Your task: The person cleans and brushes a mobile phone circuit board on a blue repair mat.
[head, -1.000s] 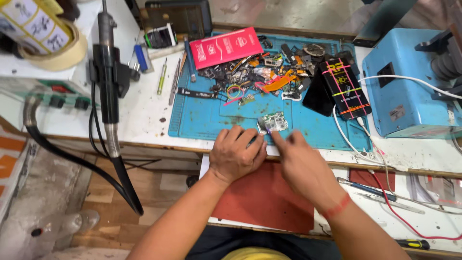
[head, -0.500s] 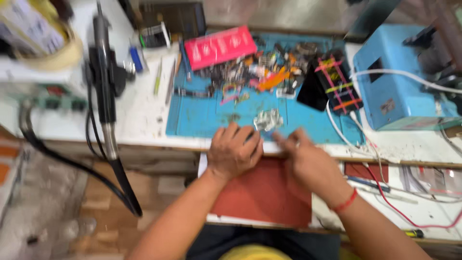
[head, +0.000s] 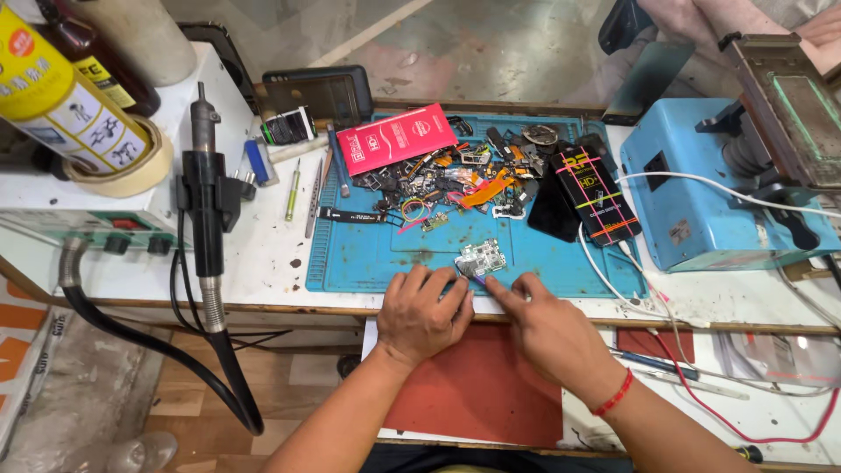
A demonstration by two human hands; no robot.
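A small green circuit board [head: 481,259] lies on the blue work mat [head: 368,258] near its front edge. My left hand [head: 424,311] rests palm down on the mat's front edge, its fingertips just left of the board. My right hand [head: 545,331] reaches in from the right and pinches a thin tool [head: 478,278] whose tip touches the board's lower edge. A red band circles my right wrist.
A heap of small phone parts and flex cables [head: 455,180] covers the mat's back. A red packet [head: 396,138], a black packet [head: 594,194], a blue machine [head: 711,201], a hot-air handpiece [head: 207,210] with hose, a yellow can [head: 54,92] and tape roll surround it.
The view has steadied after a blur. Both hands stay at the mat's front edge by the circuit board, with my right fingers still on its lower edge.
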